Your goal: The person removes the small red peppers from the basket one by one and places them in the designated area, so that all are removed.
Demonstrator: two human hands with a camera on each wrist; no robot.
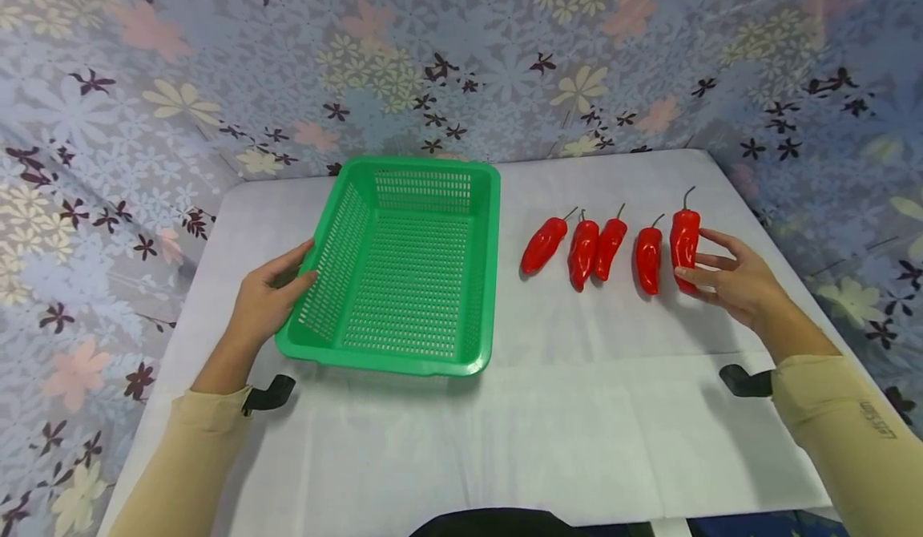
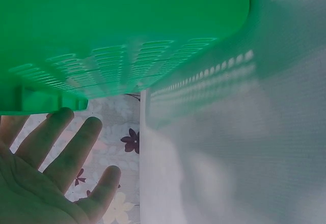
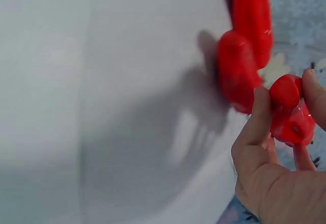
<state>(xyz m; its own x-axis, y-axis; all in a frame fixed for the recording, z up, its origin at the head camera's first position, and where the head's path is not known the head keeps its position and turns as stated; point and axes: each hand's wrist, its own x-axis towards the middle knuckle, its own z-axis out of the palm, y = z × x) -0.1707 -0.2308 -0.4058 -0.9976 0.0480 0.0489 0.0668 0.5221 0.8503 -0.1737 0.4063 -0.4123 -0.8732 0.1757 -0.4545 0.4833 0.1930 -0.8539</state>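
Observation:
A green plastic basket with slotted walls stands left of centre in the head view, nothing inside it. My left hand touches its left rim; in the left wrist view the fingers are fairly straight beside the rim, and the thumb is out of sight. My right hand pinches a red pepper with a thin dark stem, the rightmost of a row. The right wrist view shows this pepper end-on between thumb and fingers. Next to it on the left lies another red pepper.
More red peppers lie between basket and right hand: a tilted one and a touching pair, whose left pepper overlaps the other. A white cloth covers the table. Flowered fabric hangs behind and at both sides.

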